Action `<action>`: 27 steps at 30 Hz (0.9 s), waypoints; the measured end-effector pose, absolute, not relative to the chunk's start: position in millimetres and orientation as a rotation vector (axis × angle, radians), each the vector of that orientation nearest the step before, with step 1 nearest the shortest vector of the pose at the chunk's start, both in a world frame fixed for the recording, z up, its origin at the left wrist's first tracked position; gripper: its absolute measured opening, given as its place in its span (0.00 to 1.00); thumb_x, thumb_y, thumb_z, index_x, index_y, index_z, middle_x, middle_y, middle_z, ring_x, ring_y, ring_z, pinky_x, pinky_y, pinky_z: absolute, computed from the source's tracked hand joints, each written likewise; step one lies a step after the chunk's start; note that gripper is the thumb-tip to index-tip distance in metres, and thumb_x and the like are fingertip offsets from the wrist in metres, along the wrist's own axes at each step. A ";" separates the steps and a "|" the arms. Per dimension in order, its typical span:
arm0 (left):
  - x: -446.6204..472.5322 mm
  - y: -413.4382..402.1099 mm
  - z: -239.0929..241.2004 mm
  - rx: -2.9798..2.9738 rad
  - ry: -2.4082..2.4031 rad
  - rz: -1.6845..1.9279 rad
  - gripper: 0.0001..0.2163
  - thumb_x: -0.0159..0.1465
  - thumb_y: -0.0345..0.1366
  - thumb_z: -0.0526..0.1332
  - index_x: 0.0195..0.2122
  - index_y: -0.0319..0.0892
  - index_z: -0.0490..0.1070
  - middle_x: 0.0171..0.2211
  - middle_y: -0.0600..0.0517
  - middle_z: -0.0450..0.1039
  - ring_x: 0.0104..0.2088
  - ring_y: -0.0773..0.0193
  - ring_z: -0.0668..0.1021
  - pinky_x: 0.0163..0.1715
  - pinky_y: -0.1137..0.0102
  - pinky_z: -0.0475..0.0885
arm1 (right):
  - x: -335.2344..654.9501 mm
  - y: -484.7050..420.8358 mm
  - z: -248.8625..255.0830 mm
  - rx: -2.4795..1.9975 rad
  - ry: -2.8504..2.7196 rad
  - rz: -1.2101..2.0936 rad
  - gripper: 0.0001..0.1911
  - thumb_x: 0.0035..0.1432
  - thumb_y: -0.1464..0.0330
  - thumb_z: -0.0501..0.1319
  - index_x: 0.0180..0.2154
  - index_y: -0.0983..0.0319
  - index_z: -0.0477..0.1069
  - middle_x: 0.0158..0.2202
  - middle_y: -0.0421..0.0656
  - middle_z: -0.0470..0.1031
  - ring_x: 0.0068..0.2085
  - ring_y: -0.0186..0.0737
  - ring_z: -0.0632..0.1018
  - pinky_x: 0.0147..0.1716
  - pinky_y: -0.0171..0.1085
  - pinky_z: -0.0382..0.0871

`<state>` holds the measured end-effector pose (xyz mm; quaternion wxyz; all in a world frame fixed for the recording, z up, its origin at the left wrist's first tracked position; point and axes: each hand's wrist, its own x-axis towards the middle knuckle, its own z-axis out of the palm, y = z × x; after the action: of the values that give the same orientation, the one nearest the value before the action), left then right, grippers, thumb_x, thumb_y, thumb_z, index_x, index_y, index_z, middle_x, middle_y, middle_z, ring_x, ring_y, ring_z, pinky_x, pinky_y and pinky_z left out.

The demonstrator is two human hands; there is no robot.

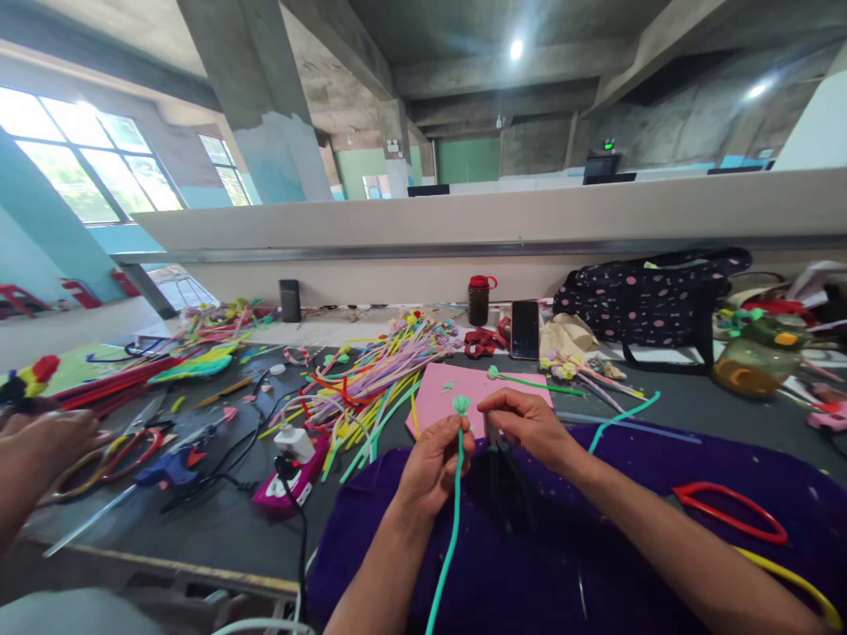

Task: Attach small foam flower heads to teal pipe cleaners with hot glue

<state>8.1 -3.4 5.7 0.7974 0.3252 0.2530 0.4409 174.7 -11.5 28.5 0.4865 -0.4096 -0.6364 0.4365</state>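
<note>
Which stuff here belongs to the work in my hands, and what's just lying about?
Likely belongs:
green tufted stem in your left hand,
similar stem across the pink sheet,
bundle of coloured stems.

Probably just lying about:
phone,
red-lidded bottle,
patterned bag.

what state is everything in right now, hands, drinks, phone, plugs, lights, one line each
Left hand: closed on the green stem
Green stem: held, bud end up
Right hand: fingers bent; its grip unclear
Phone: upright, screen dark
Red-lidded bottle: upright, lid on
Green-lidded jar: lid on, part-filled with brownish liquid
White adapter: plugged into the pink power strip
Ceiling light: lit
</note>
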 end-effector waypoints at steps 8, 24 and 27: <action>11.9 -10.1 10.3 0.934 0.650 0.950 0.09 0.54 0.39 0.60 0.28 0.36 0.68 0.18 0.55 0.67 0.10 0.81 0.58 0.09 0.82 0.47 | 175.4 -10.1 27.8 -0.894 -1.522 1.153 0.15 0.49 0.67 0.60 0.42 0.62 0.68 0.29 0.39 0.68 0.24 0.28 0.66 0.23 0.30 0.60; 15.1 -17.9 17.2 1.235 0.824 0.974 0.09 0.50 0.39 0.64 0.26 0.37 0.69 0.18 0.56 0.66 0.13 0.79 0.56 0.13 0.78 0.47 | 182.2 -14.1 37.9 -0.791 -1.710 1.129 0.12 0.46 0.67 0.63 0.36 0.62 0.72 0.31 0.40 0.68 0.28 0.31 0.68 0.28 0.32 0.62; 15.6 -18.0 17.7 1.215 0.837 0.992 0.09 0.48 0.37 0.65 0.24 0.37 0.69 0.18 0.56 0.67 0.14 0.78 0.57 0.14 0.78 0.48 | 181.7 -14.5 36.7 -0.799 -1.747 1.081 0.12 0.46 0.67 0.63 0.36 0.62 0.72 0.31 0.40 0.68 0.27 0.31 0.68 0.27 0.31 0.61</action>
<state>15.6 -18.0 17.7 0.6301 0.5306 0.3656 0.4333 181.7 -14.5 36.7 0.4518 -0.3232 -0.7070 0.4377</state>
